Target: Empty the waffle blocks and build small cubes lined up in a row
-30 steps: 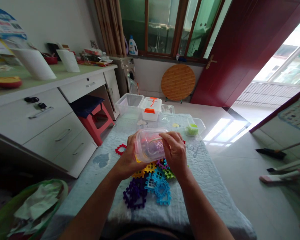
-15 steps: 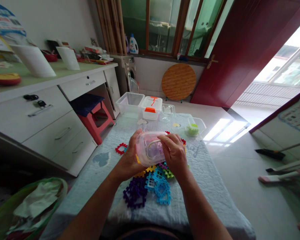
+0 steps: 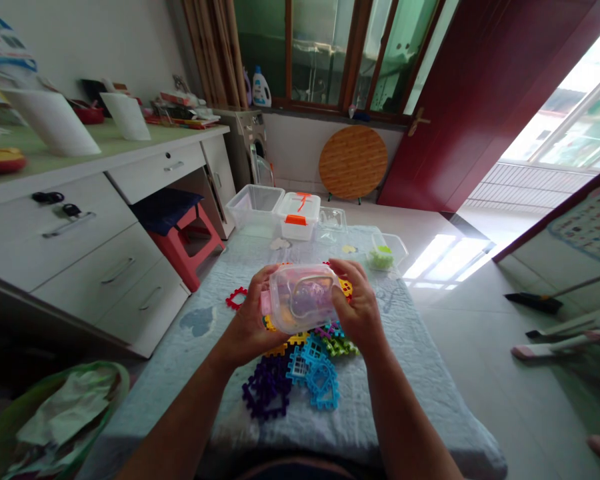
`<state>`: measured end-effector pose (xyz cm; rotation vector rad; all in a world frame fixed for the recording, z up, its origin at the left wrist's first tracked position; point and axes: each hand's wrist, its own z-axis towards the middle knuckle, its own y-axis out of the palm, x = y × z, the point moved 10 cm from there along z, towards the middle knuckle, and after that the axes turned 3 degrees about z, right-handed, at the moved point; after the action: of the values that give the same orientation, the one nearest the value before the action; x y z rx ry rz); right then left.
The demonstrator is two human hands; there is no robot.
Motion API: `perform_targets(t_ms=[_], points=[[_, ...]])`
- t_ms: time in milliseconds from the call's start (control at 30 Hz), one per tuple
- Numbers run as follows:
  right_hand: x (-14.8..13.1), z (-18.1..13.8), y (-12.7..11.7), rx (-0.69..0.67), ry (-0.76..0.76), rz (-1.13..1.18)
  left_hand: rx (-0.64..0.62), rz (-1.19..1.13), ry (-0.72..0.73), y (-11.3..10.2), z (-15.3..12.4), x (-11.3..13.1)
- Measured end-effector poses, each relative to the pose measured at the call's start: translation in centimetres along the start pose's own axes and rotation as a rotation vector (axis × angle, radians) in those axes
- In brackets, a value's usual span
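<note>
- Left hand (image 3: 250, 327): grip closed around the box (image 3: 303, 303) at its left end.
- Right hand (image 3: 361, 308): grip curled on its right end.
- The box is held above the table (image 3: 410, 380), around mid-surface.
- Purple blocks (image 3: 273, 375) and blue blocks (image 3: 307, 370) lie toward the near edge.

before me stands my table (image 3: 415, 393), spread with a pale blue patterned cloth (image 3: 200, 383), and at its middle i have a loose heap of notched plastic pieces: dark purple ones (image 3: 263, 383) nearest me, light blue ones (image 3: 310, 369) touching them, then green ones (image 3: 344, 347) and yellow ones (image 3: 299, 339), with a red one (image 3: 231, 303) off to the left. along the far end i see a clear bin (image 3: 257, 212), a white-lidded box (image 3: 299, 217) with orange clasps and a clear tray-like piece (image 3: 331, 219) side by side, and near the right edge a small clear tub (image 3: 380, 258) holding green bits.
</note>
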<state>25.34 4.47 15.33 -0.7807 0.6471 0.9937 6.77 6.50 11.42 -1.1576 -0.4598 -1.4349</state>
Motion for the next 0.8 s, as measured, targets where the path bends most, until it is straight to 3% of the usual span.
perform_targets(t_ms=[100,200,267,567,700,800], points=[[3.8,-0.5,-1.5,0.119,0.281,0.208,0.05,-0.041,-0.047,-0.7,-0.2,-1.0],[6.4,-1.5,0.2,0.011,0.531,0.409,0.07,-0.041,-0.069,-1.0,-0.3,-1.6],[6.5,-1.9,1.3,-0.053,0.585,0.504,0.067,-0.062,-0.076,-0.9,-0.3,-1.7],[5.9,-1.6,1.2,0.018,0.521,0.549,-0.021,-0.217,-0.26,-0.1,-0.3,-2.4],[5.3,-1.4,0.5,0.028,0.441,0.281,-0.074,-0.324,-0.263,0.8,-0.4,-2.4],[4.3,-1.2,0.1,0.024,0.366,0.067,-0.044,-0.192,-0.241,0.3,-0.4,-2.7]])
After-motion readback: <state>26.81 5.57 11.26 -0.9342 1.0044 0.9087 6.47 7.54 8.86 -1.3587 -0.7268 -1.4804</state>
